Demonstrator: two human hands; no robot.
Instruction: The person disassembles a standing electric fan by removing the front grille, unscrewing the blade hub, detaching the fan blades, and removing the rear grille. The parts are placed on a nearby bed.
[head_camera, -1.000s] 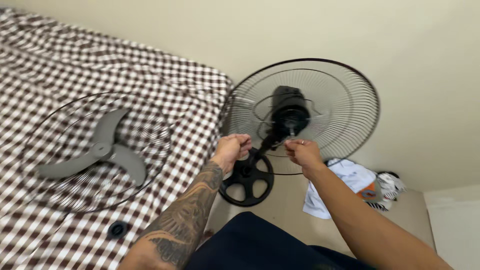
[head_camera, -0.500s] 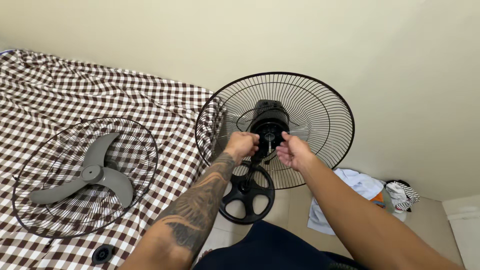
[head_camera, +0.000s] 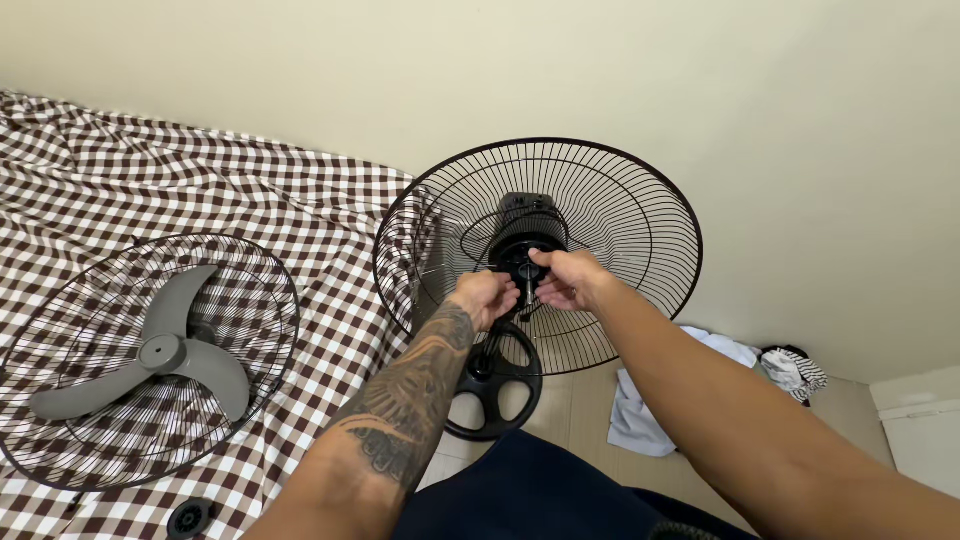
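Right hand: fingers pinched narrow on black round motor hub, metal shaft pointing toward wearer. Left hand: curled, just below-left of hub, grip unclear. Round black wire rear grille behind both. 1 grey 3-blade plastic propeller far left, on front grille.

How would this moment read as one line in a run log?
left hand: at motor hub | right hand: fingers on hub | rear grille: mounted | grey blade: on front grille, bed
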